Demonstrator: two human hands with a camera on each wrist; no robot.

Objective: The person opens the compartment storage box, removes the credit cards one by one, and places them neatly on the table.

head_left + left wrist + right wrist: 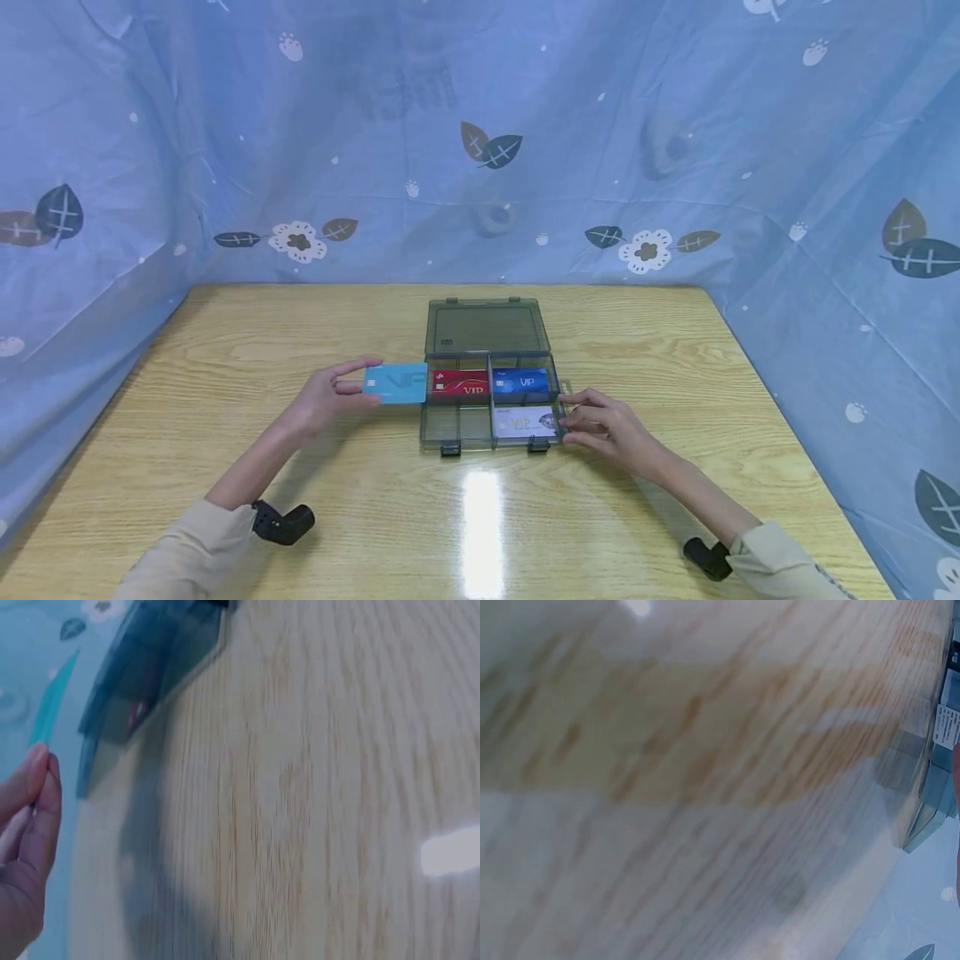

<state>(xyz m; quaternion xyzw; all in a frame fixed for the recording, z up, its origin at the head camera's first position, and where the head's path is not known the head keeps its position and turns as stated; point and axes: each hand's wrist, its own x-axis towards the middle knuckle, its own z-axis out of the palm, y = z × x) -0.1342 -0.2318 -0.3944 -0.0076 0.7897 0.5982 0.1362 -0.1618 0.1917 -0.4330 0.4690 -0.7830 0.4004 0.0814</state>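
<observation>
A light blue VIP card [395, 383] is pinched between the thumb and fingers of my left hand [322, 400], held up at the left side of a clear grey compartment box [459, 423]. In the left wrist view the same card [56, 705] appears nearly edge-on above the fingertips. My right hand [611, 429] holds the box's right edge with thumb and curled fingers. Inside the box lie a red VIP card [459, 382] at back left, a blue VIP card [521, 381] at back right and a white VIP card [523, 422] at front right.
The box's hinged lid [487, 329] lies folded back behind it, with two dark latches [450, 448] along the front. All stands on a wood-grain table [360, 517]. A blue patterned cloth [420, 192] hangs around the back and sides.
</observation>
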